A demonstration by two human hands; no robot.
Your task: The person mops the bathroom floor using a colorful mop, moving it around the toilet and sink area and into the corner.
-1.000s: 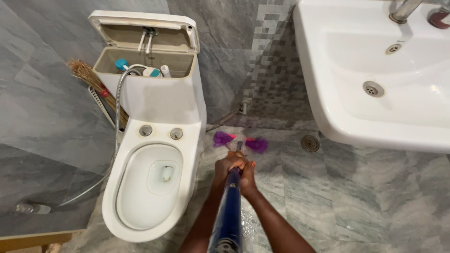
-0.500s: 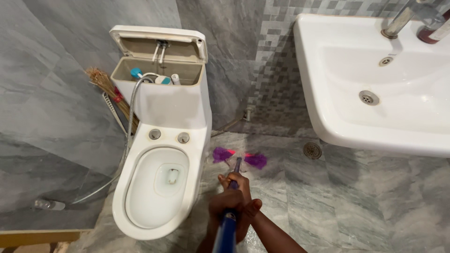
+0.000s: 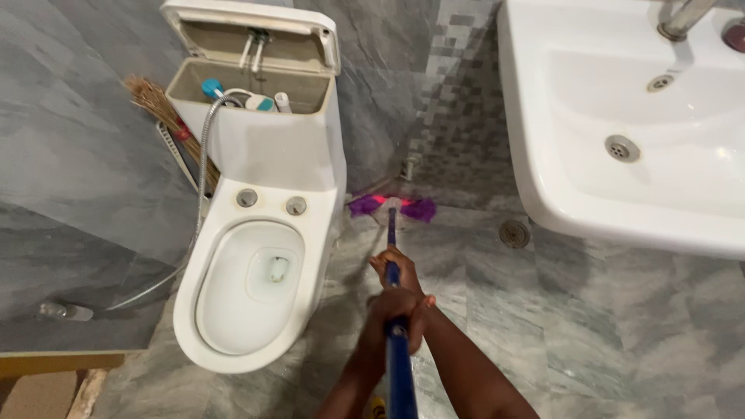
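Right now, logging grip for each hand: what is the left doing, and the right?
Left hand: closed around the long blue mop handle.
Right hand: closed on the same handle, farther down toward the purple mop head.

There is one toilet, one sink and one mop. Two hands grip it. One broom leans behind.

Cut off, covered, or too blurred to read

The blue broom handle leaves the bottom edge, and both hands cover part of it; the purple brush head is blurred. The white basin and its tap are cropped at the top and right, and the straw broom is half hidden behind the toilet tank.
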